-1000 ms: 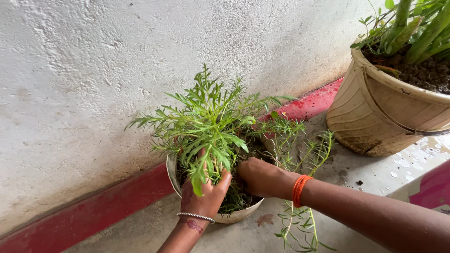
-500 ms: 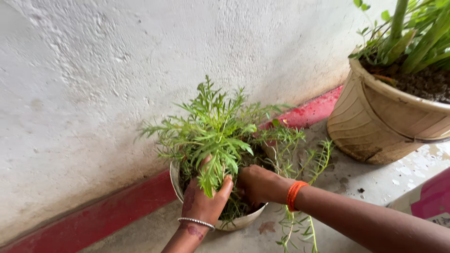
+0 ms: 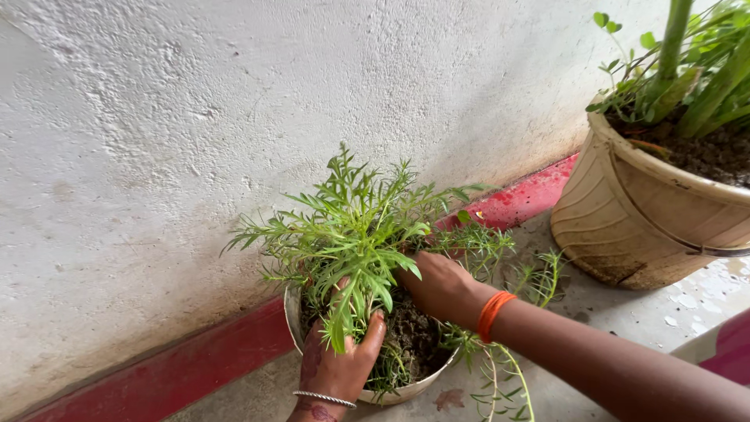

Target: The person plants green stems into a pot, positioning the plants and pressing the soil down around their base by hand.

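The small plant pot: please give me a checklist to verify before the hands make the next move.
1. Small pot stands upright on the floor: ok.
2. Left hand supports the leafy plant from the near side: ok.
3. Right hand reaches the soil among the stems: ok.
4. Right fingertips free of roots: cannot tell, leaves hide them.
5. Trailing stems inside the rim: not ok, they hang over onto the floor.
6. Large pot stands apart: ok.

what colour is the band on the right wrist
Orange; the band sits on the right wrist beside the small pot, clearest in the head view.
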